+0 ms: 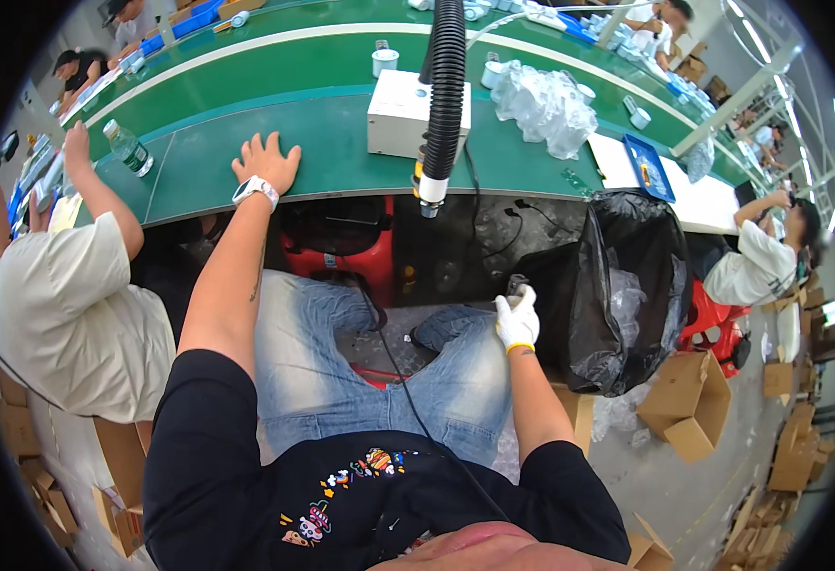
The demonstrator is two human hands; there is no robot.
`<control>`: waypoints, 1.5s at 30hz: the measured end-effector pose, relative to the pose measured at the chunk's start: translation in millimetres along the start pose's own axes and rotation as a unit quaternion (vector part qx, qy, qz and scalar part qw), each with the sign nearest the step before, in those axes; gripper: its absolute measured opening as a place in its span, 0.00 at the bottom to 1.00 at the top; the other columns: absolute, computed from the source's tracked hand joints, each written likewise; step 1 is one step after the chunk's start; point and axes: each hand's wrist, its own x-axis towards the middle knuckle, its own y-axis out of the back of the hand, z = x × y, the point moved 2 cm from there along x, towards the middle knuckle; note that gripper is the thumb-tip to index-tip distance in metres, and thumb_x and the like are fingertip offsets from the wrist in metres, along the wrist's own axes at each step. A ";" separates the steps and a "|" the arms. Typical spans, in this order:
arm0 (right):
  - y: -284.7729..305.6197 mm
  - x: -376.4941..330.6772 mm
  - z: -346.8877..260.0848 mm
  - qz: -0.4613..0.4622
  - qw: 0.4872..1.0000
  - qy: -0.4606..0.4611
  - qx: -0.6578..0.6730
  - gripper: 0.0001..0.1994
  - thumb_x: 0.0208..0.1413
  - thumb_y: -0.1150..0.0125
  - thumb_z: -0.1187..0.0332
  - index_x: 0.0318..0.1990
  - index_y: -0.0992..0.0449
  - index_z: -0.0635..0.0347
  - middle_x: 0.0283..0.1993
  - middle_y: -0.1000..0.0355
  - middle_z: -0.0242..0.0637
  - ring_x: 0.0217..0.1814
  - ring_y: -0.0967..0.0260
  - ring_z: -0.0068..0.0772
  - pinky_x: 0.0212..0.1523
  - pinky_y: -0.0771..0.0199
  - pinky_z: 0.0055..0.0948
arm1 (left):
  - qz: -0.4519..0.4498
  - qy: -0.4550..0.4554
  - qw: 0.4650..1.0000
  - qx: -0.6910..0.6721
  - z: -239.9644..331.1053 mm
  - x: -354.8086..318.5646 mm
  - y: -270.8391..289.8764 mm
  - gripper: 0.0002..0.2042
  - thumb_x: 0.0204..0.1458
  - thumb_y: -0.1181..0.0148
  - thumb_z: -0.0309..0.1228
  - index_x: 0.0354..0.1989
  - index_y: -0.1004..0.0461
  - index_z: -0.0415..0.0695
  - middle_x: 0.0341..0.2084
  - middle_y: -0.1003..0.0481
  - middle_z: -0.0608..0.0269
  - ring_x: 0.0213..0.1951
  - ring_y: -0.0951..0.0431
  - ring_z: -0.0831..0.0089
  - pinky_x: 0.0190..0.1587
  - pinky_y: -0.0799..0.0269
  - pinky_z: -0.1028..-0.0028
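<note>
My left hand (267, 164), bare with a white wristwatch, lies flat with fingers spread on the edge of the green workbench (341, 152). My right hand (517, 319), in a white glove, is down beside my right knee, closed around a small dark object (515, 284) next to the black plastic bag (627, 285). What the object is cannot be made out. A black ribbed hose (444, 86) hangs down over the bench between my hands, ending in a nozzle (429, 195). My legs in pale jeans are below.
A white box (403, 114) and a heap of clear plastic bags (546, 105) sit on the bench, and a blue tray (648, 167) lies to the right. A person in a beige shirt (65, 305) sits at my left, with a water bottle (127, 147) nearby. Cardboard boxes (688, 400) stand on the floor.
</note>
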 end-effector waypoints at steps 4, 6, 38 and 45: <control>-11.3 3.1 2.5 -0.003 0.998 0.053 -0.029 0.32 0.58 0.33 0.53 0.67 0.37 0.49 0.55 0.21 0.45 0.56 0.22 0.52 0.56 0.24 0.45 | 0.003 -0.017 1.000 0.016 -11.6 4.9 -7.1 0.35 0.63 0.52 0.61 0.74 0.37 0.55 0.76 0.44 0.52 0.76 0.45 0.50 0.72 0.51 0.37; -17.2 5.5 3.6 0.000 0.997 0.054 -0.046 0.33 0.57 0.33 0.54 0.68 0.38 0.50 0.56 0.21 0.46 0.56 0.22 0.53 0.56 0.24 0.45 | -0.001 -0.026 1.000 0.018 -20.9 4.2 -11.6 0.35 0.64 0.52 0.62 0.74 0.38 0.56 0.77 0.44 0.52 0.76 0.46 0.50 0.72 0.51 0.36; -10.4 14.8 -10.9 -0.084 0.992 -0.014 -0.095 0.23 0.51 0.33 0.57 0.54 0.26 0.52 0.49 0.18 0.42 0.54 0.20 0.47 0.56 0.23 0.42 | -0.007 -0.033 0.999 0.030 -16.0 0.3 -9.2 0.34 0.65 0.54 0.61 0.76 0.39 0.58 0.77 0.45 0.50 0.77 0.46 0.47 0.73 0.51 0.37; -17.9 20.9 -0.5 -0.072 0.993 0.029 -0.086 0.19 0.51 0.33 0.58 0.48 0.23 0.58 0.45 0.17 0.46 0.49 0.18 0.49 0.54 0.22 0.39 | 0.018 -0.049 0.999 0.009 -14.3 -3.0 -9.1 0.34 0.64 0.52 0.61 0.74 0.36 0.57 0.75 0.42 0.48 0.75 0.44 0.46 0.72 0.51 0.37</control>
